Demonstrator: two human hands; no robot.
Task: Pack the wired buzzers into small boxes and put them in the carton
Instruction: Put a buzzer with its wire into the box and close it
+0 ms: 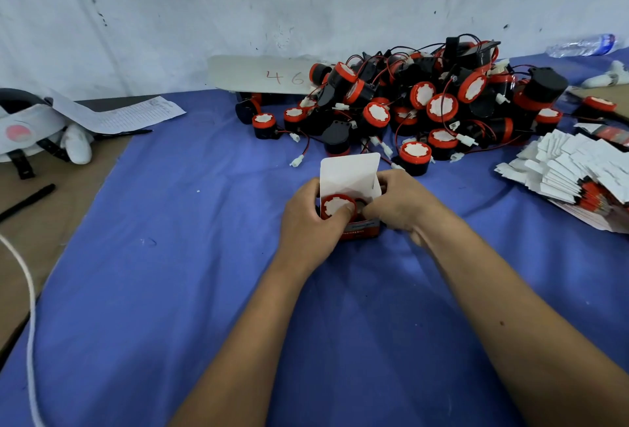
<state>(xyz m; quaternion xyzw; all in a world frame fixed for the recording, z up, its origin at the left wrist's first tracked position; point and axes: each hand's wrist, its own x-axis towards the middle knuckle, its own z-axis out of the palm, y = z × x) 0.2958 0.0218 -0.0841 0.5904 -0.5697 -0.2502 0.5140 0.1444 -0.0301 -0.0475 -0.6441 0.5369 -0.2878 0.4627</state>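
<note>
red-capped black buzzer (337,206), white sticker, in small box (350,174)

A blue cloth (170,256) covers the brown bench (51,208). At the left edge lies a white head-mounted device (30,127), with a printed paper sheet (115,115) resting against it. A clear plastic bottle (582,45) lies far right. A white cord (29,307) crosses the lower left.

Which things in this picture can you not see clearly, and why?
- Head view: the buzzer body and wire, hidden inside the small box and by the left hand and right hand.
- Box label: too small and blurred.
- Flat boxes: cut by the right edge.
- Carton: not visible.
</note>
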